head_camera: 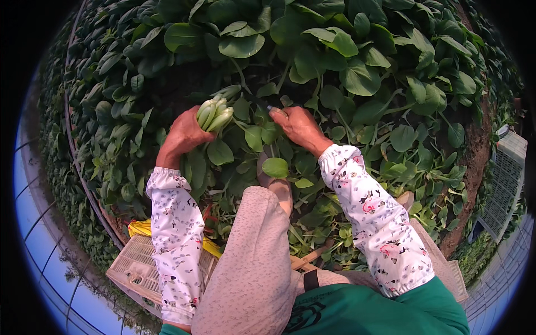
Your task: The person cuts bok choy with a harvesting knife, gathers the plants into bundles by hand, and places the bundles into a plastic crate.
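Note:
My left hand [182, 133] is closed around a bunch of leafy greens [214, 114], its pale cut stem ends pointing up and its leaves hanging below. To the right, my right hand [300, 126] grips a small knife [263, 103]. Its dark blade reaches up and left into the shade among the stems, and its tip is hard to make out. Standing leafy green plants [331, 54] rise just beyond both hands. Beneath them, loose and low leaves [274, 167] spread around my shoe [281, 190].
A pale plastic crate [136, 261] sits at my lower left, with yellow plastic [141, 228] beside it. Another crate [504, 180] stands at the far right, past a strip of bare soil [473, 188]. Wooden slats [307, 258] lie between my legs. A thin pipe [75, 155] runs along the left.

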A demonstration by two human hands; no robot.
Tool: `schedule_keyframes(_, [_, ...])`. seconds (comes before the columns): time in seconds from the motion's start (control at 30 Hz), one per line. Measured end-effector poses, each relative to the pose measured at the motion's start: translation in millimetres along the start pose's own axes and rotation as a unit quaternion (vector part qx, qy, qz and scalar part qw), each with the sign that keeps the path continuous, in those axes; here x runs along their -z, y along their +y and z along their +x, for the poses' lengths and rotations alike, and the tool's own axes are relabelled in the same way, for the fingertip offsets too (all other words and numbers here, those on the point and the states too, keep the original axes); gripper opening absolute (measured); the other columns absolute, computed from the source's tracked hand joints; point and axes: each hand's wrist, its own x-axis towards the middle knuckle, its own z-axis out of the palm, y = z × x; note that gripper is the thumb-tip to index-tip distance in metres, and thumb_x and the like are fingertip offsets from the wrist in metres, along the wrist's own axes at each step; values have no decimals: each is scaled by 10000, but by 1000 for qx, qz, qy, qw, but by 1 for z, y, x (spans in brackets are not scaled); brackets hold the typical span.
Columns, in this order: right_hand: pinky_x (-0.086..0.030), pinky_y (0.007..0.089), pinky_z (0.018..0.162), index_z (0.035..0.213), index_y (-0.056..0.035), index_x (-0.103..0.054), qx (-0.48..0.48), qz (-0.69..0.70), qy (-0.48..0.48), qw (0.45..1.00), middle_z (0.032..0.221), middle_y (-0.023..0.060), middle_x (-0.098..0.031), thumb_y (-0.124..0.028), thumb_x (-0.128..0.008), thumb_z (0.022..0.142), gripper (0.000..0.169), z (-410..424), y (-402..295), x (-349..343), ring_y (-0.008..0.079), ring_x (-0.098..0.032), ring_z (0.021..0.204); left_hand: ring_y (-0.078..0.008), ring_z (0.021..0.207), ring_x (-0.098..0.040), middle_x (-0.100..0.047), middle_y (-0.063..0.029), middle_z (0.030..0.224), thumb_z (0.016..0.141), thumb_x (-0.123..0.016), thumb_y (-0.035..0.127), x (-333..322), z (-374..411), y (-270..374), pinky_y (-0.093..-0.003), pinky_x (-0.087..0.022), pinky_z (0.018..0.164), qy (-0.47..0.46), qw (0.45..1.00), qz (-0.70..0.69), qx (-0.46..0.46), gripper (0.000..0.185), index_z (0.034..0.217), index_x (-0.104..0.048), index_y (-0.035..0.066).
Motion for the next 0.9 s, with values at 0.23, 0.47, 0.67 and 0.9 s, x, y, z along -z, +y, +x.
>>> schedule_keyframes(0.23, [-358,238,498,813,-28,-577,41,219,78,972,617,-27,-459,-381,-684,798,369,-57,-24,28,61,-411,541,-137,959,-557,-604,-54,1060,606,-711,77,6,-72,-7,-263,-401,899,-64,911,-400,-83,579,1156,-553,-19])
schedule_keyframes(0.47, [-283,185,429,897,-49,-583,80,236,167,954,681,-57,-534,-308,-711,792,307,-70,-15,32,8,-359,490,-172,1145,-500,-526,-102,1261,605,-726,71,9,-84,12,-302,-342,1012,-42,879,-444,-172,720,1268,-471,-43])
schedule_keyframes(0.67, [-277,183,396,907,-46,-588,42,261,164,951,683,-33,-561,-298,-715,791,305,-87,2,27,17,-376,451,-128,959,-561,-595,-57,1092,666,-708,57,37,-35,17,-273,-427,891,-58,900,-396,-171,554,1184,-529,-22])
schedule_keyframes(0.9, [-360,181,516,1007,-48,-582,159,285,66,943,771,-44,-542,-153,-721,758,304,-79,-44,36,24,-447,606,-186,1057,-547,-567,-86,1166,628,-721,79,-4,-34,28,-303,-385,979,-124,822,-536,-148,681,1255,-471,-14])
